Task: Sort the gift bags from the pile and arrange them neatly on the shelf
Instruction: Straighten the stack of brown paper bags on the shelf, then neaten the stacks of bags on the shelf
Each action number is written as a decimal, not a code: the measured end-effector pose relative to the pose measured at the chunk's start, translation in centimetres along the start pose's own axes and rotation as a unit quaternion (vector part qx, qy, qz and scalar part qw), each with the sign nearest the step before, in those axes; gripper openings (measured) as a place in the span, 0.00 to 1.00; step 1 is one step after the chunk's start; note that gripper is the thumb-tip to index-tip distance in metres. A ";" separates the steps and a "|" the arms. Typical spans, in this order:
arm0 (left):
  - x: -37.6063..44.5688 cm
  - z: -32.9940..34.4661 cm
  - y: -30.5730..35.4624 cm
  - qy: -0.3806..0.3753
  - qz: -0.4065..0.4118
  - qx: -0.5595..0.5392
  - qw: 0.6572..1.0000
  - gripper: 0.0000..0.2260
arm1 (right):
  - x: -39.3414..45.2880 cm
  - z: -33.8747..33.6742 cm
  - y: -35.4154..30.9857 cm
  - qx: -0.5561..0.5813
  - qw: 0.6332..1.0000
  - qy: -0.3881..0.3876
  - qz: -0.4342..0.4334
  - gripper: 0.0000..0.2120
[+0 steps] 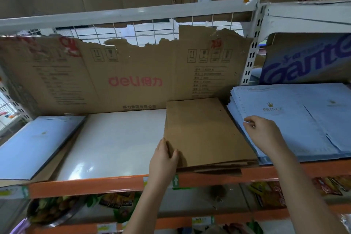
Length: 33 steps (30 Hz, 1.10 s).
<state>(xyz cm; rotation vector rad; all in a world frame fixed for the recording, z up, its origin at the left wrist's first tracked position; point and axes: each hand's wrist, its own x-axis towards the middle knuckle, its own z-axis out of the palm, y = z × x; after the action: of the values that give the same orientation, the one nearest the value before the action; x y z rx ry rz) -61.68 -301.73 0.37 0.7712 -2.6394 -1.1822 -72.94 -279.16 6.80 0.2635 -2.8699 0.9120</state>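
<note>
cardboard backing (133,81) reads "deli"; blue gift bags (284,119) read "prince"; blue box (307,62) perhaps "gante".

soft overhead glare, bowed blurry edges
</note>
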 end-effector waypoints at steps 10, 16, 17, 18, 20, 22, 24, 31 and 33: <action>0.5 -2.1 0.1 -0.001 0.039 -0.029 0.999 0.23 | -0.2 2.6 -4.4 -0.034 0.998 -0.014 -0.055 0.15; 2.6 -11.1 -6.1 0.086 0.066 0.097 0.989 0.17 | -1.5 7.1 -12.9 -0.003 0.992 -0.049 -0.119 0.16; 2.9 -13.0 -7.5 0.102 0.059 0.115 0.986 0.16 | -1.8 8.1 -14.6 0.008 0.990 -0.060 -0.128 0.15; 3.2 -14.8 -9.1 0.116 0.049 0.131 0.983 0.16 | -2.1 9.4 -16.2 0.020 0.987 -0.073 -0.142 0.15; 3.5 -18.3 -12.4 0.137 0.025 0.156 0.978 0.16 | -2.6 12.3 -19.4 0.041 0.979 -0.107 -0.168 0.15; 3.8 -21.6 -16.0 0.160 -0.013 0.173 0.972 0.16 | -3.6 15.5 -22.4 0.051 0.971 -0.151 -0.181 0.15; 3.8 -24.8 -19.3 0.179 -0.059 0.178 0.966 0.16 | -4.9 18.7 -25.4 0.055 0.959 -0.206 -0.187 0.15; 4.7 -33.3 -29.5 0.187 -0.199 0.228 0.934 0.22 | -9.1 27.9 -33.4 0.118 0.917 -0.365 -0.113 0.21; 5.4 -34.5 -31.5 0.173 -0.223 0.232 0.931 0.27 | -9.3 29.4 -35.0 0.150 0.915 -0.368 -0.075 0.11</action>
<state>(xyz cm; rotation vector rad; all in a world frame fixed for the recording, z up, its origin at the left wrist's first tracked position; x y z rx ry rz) -42.38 -344.63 0.42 1.5641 -2.5214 -0.4039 -58.56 -323.15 1.06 1.0498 -3.2465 1.4794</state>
